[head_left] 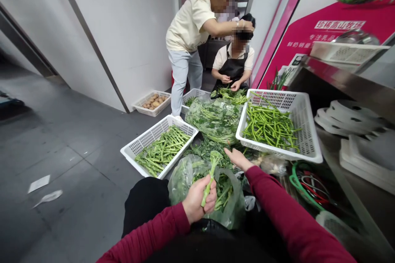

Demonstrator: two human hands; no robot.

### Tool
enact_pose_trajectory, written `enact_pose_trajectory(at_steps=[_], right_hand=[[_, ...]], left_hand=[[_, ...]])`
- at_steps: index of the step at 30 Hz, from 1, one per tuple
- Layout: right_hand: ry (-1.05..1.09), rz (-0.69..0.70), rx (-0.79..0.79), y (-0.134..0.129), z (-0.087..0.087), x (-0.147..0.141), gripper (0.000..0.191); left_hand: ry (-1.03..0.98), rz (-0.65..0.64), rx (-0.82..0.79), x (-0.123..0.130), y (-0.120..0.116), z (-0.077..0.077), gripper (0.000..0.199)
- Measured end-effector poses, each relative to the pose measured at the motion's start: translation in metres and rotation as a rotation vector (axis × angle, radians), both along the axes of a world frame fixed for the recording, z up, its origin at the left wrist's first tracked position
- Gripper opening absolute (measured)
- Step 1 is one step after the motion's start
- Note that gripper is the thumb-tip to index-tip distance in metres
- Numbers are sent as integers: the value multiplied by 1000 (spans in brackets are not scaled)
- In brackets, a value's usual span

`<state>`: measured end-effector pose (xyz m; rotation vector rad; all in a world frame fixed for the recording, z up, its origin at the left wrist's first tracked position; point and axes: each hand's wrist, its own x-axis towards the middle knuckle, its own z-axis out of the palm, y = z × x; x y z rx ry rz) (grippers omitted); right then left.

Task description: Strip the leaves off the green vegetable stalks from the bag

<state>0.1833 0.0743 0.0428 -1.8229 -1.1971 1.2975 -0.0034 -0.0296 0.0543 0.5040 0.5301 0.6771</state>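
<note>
My left hand (197,200) is closed around the stem of a broccolini stalk (214,161), whose pale green head points up and away from me. My right hand (237,158) reaches out over a pile of loose green leaves (203,151), fingers stretched out and nothing visible in them. Between my knees stands an open clear plastic bag (181,178) with leafy stalks (224,189) inside, just beneath my left hand. To the left, a white basket (131,151) holds trimmed green stalks (163,150).
A raised white basket (311,131) of long green beans (268,125) stands at right. Beyond lie a large bag of greens (214,119) and a potato basket (148,111). One person (188,24) stands over a seated person (234,61) handling greens. Paper scraps (39,183) litter the floor.
</note>
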Motion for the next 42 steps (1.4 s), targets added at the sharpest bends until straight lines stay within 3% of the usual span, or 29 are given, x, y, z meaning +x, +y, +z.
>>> enact_pose_trajectory(at_steps=[4,7,17,20,23,26,28,31,33,37,42], right_hand=[[663,10,164,-44,-4,-25,34],[882,-98,287,-71,-2,-45,22],[983,-200,379,-83,18,-56,18],[1078,-255,366,-89,16,-63,19],[1130,-251,244,-97,5,-71,21],[976,-117,38,-102,-11,-76,19],[775,-43,23,-99,-17,-70,17],[350,-107,305,-86,-13,-50,25],[233,-161,431,-79,-2,-37,29],[522,-84,343,-82,19,-38,24],[982,-158,190,-95,21,-59,20]], left_hand=[[20,12,-39,2,6,-12,33],[21,-32,-50,7,6,-19,33],[6,-17,-23,6,-4,-12,33],[-9,-24,-7,4,-9,-9,33],[-29,-37,42,5,-12,-4,32],[-69,-12,115,5,-11,3,31],[-87,10,103,4,-9,7,31],[-44,10,28,1,-6,8,31],[7,6,11,1,-6,6,30],[88,-3,35,5,-9,1,30],[92,-41,101,3,-11,-1,33]])
